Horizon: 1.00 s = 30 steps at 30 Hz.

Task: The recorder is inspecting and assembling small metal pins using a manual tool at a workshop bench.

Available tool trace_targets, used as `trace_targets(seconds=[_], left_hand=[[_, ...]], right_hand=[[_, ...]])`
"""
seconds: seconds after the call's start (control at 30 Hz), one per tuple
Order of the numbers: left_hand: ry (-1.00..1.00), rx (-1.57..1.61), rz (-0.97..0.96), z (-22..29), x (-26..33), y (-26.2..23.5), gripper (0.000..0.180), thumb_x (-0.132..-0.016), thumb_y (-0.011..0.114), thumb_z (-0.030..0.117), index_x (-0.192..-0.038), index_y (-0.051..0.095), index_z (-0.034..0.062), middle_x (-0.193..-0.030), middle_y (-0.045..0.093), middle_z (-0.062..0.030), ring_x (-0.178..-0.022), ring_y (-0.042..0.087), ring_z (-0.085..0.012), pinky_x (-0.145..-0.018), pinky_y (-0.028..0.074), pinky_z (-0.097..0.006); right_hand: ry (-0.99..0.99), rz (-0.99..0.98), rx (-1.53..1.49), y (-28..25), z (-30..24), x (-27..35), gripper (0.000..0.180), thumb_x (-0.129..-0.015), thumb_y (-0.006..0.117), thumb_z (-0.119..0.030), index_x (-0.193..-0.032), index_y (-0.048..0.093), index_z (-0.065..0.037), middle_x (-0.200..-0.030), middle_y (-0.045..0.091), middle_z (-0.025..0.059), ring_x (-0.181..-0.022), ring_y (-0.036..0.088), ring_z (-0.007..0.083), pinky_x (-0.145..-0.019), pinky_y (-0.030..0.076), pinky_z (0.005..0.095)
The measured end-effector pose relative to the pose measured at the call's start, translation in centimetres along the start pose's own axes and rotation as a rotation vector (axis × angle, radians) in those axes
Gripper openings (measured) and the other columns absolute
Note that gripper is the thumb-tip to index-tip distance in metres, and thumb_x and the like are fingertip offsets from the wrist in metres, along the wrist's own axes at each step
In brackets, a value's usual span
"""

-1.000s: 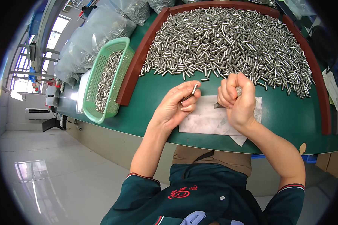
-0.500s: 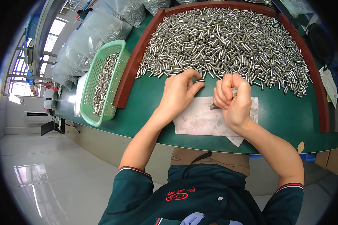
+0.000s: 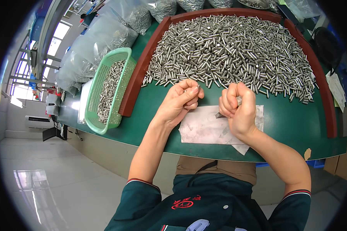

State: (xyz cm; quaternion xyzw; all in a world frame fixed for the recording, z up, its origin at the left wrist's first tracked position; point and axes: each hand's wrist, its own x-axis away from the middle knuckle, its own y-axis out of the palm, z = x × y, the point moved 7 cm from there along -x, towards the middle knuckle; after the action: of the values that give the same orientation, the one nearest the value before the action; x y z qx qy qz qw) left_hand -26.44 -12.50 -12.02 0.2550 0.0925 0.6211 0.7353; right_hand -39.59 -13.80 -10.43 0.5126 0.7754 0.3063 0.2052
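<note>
My left hand [image 3: 178,101] is closed in a pinch, with a small metal pin [image 3: 198,87] held between thumb and fingertip; only its end shows. My right hand [image 3: 241,111] makes a fist around a grey piece [image 3: 219,115] whose dark end pokes out on the thumbless side, while something pale shows between the fingers; most of it is hidden. Under the right hand lies a stained whitish cloth or paper sheet [image 3: 200,129]. Just beyond both hands spreads a large heap of short shiny metal pins [image 3: 231,50].
Dark red wooden rails [image 3: 140,81] border the heap on the green table [image 3: 293,123]. At left, a light green plastic basket [image 3: 90,111] contains more pins. Clear bags of metal parts [image 3: 90,48] stand behind it. A paper sheet [image 3: 336,90] lies at far right.
My left hand has drawn back from the heap's near edge, its fingers now curled with a pin in the pinch. My right hand stays nearly in place. The whole view has shifted slightly.
</note>
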Motion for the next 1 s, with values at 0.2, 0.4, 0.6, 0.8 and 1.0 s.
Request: trace_targets(seconds=[0.2, 0.4, 0.6, 0.8, 1.0], left_hand=[[-0.014, 0.01, 0.038, -0.2, 0.1, -0.3, 0.008, -0.085, 0.054, 0.012, -0.089, 0.053, 0.0054, -0.075, 0.055, -0.005, -0.05, 0.033, -0.0028, -0.045, 0.026, -0.017], [0.005, -0.502, 0.103, 0.3, 1.1, 1.1, 0.013, -0.085, 0.052, 0.014, -0.087, 0.051, 0.0011, -0.066, 0.052, -0.0015, -0.053, 0.039, -0.0054, -0.046, 0.031, -0.02], [0.227, -1.461, 0.055, -0.6, 2.8, 4.6, 0.012, -0.078, 0.057, 0.007, -0.078, 0.048, -0.0008, -0.059, 0.055, -0.0104, -0.048, 0.052, -0.0206, -0.047, 0.039, -0.03], [0.252, -1.442, 0.102, -0.1, 3.0, 4.6, 0.014, -0.075, 0.06, 0.006, -0.076, 0.049, -0.0009, -0.058, 0.054, -0.0116, -0.048, 0.052, -0.0236, -0.047, 0.039, -0.031], [0.225, -1.403, 0.104, -0.3, 2.8, 4.5, 0.014, -0.075, 0.061, 0.006, -0.073, 0.05, -0.0009, -0.056, 0.053, -0.0104, -0.046, 0.049, -0.0204, -0.046, 0.038, -0.03]], right_hand=[[0.01, 0.006, -0.006, -0.1, 0.1, 0.1, 0.036, -0.086, 0.03, -0.023, -0.052, 0.028, -0.009, -0.045, 0.026, -0.0023, -0.04, 0.02, 0.0062, -0.038, 0.018, 0.0228], [0.021, 0.025, -0.006, -0.3, 0.2, 0.0, 0.034, -0.084, 0.03, -0.022, -0.052, 0.029, -0.009, -0.045, 0.027, -0.0018, -0.04, 0.021, 0.0063, -0.038, 0.018, 0.0227], [-0.017, 0.015, -0.073, -0.5, 0.1, -0.2, 0.032, -0.083, 0.03, -0.019, -0.053, 0.029, -0.008, -0.044, 0.027, -0.001, -0.039, 0.021, 0.0063, -0.038, 0.018, 0.0225], [-0.064, -0.003, -0.13, -0.4, -0.4, -0.2, 0.03, -0.082, 0.03, -0.017, -0.053, 0.029, -0.007, -0.044, 0.028, -0.0005, -0.039, 0.02, 0.0063, -0.037, 0.017, 0.0225], [-0.029, 0.008, -0.019, -0.4, -0.2, -0.1, 0.039, -0.086, 0.028, -0.029, -0.051, 0.027, -0.011, -0.043, 0.023, -0.0013, -0.039, 0.017, 0.0085, -0.039, 0.018, 0.0241]])
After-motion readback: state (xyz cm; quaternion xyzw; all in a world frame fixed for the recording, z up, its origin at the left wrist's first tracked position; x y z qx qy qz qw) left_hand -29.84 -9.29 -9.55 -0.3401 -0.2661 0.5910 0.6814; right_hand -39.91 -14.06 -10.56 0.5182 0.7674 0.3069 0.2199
